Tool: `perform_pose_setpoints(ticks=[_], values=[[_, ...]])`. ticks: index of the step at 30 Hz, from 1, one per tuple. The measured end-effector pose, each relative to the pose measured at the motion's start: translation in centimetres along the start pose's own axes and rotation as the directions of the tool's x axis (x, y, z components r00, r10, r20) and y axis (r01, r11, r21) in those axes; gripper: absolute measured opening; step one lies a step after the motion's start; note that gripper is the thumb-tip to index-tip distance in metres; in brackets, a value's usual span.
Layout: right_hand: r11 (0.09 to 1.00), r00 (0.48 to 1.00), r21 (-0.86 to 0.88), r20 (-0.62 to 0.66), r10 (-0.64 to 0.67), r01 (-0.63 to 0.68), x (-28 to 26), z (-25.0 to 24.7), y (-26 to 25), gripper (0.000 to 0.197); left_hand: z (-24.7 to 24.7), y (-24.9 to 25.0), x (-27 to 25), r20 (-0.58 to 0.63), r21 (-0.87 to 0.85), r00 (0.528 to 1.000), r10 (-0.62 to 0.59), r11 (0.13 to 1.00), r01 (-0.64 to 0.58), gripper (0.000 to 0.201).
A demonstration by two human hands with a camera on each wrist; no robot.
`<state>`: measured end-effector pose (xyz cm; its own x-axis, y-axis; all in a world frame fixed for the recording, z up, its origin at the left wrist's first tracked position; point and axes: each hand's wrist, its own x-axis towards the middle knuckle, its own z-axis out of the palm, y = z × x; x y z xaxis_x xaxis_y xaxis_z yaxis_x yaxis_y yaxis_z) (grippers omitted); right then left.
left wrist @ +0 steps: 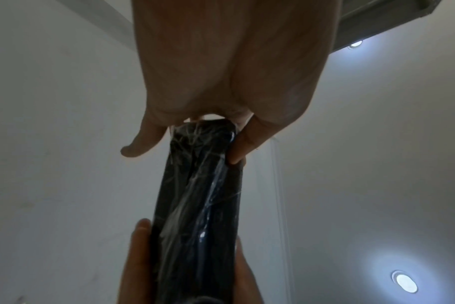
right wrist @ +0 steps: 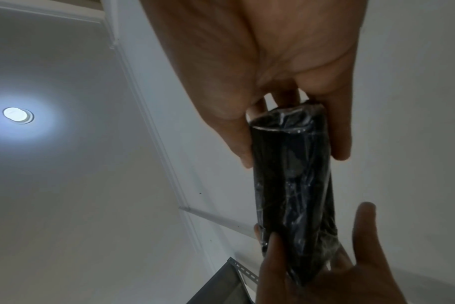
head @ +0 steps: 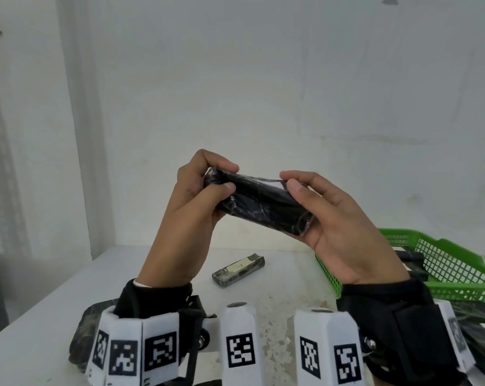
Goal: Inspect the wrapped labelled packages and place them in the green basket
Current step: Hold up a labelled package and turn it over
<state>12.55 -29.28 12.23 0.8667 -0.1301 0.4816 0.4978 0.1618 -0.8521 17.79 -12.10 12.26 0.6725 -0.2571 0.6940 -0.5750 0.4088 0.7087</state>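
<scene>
Left hand (head: 191, 196) and right hand (head: 344, 218) grip a wrapped package (head: 261, 203) above the white table (head: 68, 291).

Head view evenly bright; wrist views dim, ceiling lights (left wrist: 403, 283) glaring.

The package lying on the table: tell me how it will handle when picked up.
The package on the table is a flat-sided block, so it should not roll. Its glossy film wrap may be slippery. It keeps straight edges, so it is probably stiff.

Left hand (head: 192, 196) and right hand (head: 338, 218) raised together, fingers (head: 294, 188) curled.
</scene>
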Motion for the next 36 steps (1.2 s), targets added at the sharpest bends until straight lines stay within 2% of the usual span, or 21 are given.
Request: perform_pose_setpoints(ticks=[4, 7, 12, 16, 18, 22, 24, 27, 29, 32, 36], values=[[0.997, 0.997, -0.014, -0.014, -0.076, 0.076, -0.1, -0.1, 0.0, 0.03, 0.5, -0.3, 0.0, -0.083, 0.123, 0.996, -0.011, 0.992, 0.021, 0.02], [0.998, 0.998, 0.015, 0.026, -0.063, 0.063, -0.2, -0.2, -0.3, 0.029, 0.5, -1.3, 0.4, -0.178, 0.068, 0.983, -0.038, 0.996, 0.051, 0.021], [0.994, 0.997, 0.107, 0.076, -0.033, 0.025, -0.4, 0.0, -1.0, 0.035, 0.6, -2.1, 0.8, -0.275, -0.067, 0.944, -0.184, 0.983, 0.172, 0.019], [0.993, 0.991, 0.05, 0.067, -0.113, 0.109, -0.4, 0.2, -0.9, 0.032, 0.6, -2.3, 0.8, -0.344, -0.1, 0.923, -0.175, 0.984, 0.149, 0.025], [0.988, 0.985, 0.002, 0.08, -0.154, 0.154, -0.5, 0.3, -0.8, 0.032, 0.6, -2.2, 0.7, -0.316, -0.076, 0.937, -0.153, 0.988, 0.135, 0.03], [0.975, 0.976, -0.039, 0.032, -0.218, 0.219, -0.7, 0.4, -0.8, 0.028, 0.8, -1.7, 0.4, -0.13, -0.006, 0.982, -0.134, 0.991, 0.135, 0.061], [0.964, 0.965, -0.052, -0.015, -0.262, 0.26, -0.6, 0.5, -0.7, 0.026, 1.1, -1.4, 0.1, -0.058, 0.067, 0.996, -0.074, 0.995, 0.077, 0.07], [0.952, 0.949, -0.058, -0.078, -0.305, 0.301, -0.6, 0.6, -0.7, 0.026, 1.8, -1.0, -0.2, 0.08, 0.171, 0.997, 0.016, 0.985, -0.03, 0.063], [0.95, 0.945, -0.057, -0.094, -0.313, 0.308, -0.6, 0.7, -0.7, 0.026, 2.1, -0.9, -0.3, 0.148, 0.168, 0.988, 0.04, 0.984, -0.065, 0.056], [0.958, 0.955, -0.057, -0.08, -0.285, 0.281, -0.7, 0.6, -0.8, 0.026, 2.4, -1.1, -0.3, 0.139, 0.091, 0.989, 0.056, 0.993, -0.069, 0.05], [0.981, 0.984, -0.074, 0.015, -0.18, 0.18, -0.7, 0.2, -1.0, 0.034, 2.0, -1.4, -0.2, 0.124, 0.033, 0.992, -0.008, 0.999, 0.004, 0.044]])
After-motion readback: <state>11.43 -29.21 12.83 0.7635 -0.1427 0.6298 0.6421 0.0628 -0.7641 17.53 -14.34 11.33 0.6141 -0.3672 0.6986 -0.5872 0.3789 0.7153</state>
